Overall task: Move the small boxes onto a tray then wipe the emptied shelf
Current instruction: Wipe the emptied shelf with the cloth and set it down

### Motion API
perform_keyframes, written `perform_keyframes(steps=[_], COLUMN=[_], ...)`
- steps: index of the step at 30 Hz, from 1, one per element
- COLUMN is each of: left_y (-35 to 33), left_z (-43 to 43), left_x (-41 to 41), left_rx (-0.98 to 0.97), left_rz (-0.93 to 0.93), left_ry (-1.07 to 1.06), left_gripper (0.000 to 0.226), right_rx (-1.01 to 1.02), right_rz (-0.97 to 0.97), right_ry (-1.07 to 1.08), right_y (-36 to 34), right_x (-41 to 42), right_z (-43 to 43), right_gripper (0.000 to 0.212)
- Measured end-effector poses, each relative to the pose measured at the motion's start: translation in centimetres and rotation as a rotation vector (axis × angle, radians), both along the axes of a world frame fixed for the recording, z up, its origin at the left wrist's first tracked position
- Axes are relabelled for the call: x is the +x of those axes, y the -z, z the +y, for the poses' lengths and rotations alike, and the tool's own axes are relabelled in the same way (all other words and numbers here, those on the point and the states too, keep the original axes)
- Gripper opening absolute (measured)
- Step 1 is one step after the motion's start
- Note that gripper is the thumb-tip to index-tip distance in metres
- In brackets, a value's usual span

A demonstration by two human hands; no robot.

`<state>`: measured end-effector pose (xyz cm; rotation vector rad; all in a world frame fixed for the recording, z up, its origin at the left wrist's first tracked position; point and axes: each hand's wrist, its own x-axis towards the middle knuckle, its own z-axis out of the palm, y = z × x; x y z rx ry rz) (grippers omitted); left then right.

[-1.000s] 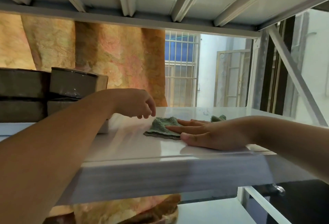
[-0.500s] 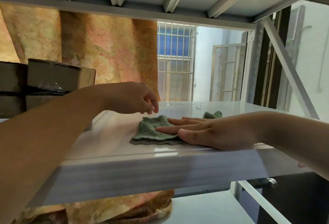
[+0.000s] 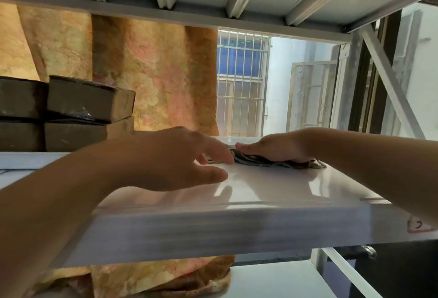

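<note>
The right hand (image 3: 277, 149) lies flat on a crumpled cloth (image 3: 260, 163) on the glossy white shelf (image 3: 272, 187), the left hand (image 3: 173, 157) with spread fingers is just beside the cloth's left end, and brown boxes (image 3: 83, 103) are stacked at the far left, before a patterned curtain (image 3: 154, 72).

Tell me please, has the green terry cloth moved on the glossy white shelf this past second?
Yes. The green terry cloth, under the right hand, slid back from the front edge of the glossy white shelf and slightly right.
</note>
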<state>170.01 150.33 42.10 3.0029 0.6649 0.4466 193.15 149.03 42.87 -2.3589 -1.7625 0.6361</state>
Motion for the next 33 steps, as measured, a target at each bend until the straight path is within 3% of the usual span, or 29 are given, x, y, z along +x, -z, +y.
perform_keyframes(steps=[3, 10, 17, 21, 24, 30, 33], left_y=[0.0, 0.2, 0.8, 1.2, 1.4, 1.5, 1.3], left_z=[0.0, 1.3, 2.1, 2.5, 2.9, 3.6, 3.4], left_x=[-0.5, -0.1, -0.1, 0.2, 0.3, 0.2, 0.3], left_rx=[-0.055, -0.036, 0.028, 0.171, 0.230, 0.187, 0.154], left_rz=[0.049, 0.052, -0.001, -0.070, -0.101, -0.145, -0.155], left_ry=[0.008, -0.039, -0.047, -0.028, -0.013, -0.002, -0.045], left_gripper=[0.022, 0.020, 0.023, 0.032, 0.026, 0.018, 0.016], right_rx=[0.002, -0.019, 0.017, 0.039, 0.038, 0.055, 0.023], right_rz=[-0.044, 0.036, -0.030, -0.054, -0.112, -0.156, -0.032], right_ry=[-0.057, 0.066, 0.113, 0.106, 0.097, 0.123, 0.173], right_y=[-0.1, -0.1, -0.1, 0.0, -0.1, -0.1, -0.7], right_x=[0.3, 1.2, 1.1, 2.0, 2.4, 2.3, 2.7], right_z=[2.4, 8.5, 13.1, 15.1, 16.0, 16.1, 14.9], right_gripper=[0.060, 0.056, 0.061, 0.059, 0.056, 0.057, 0.064])
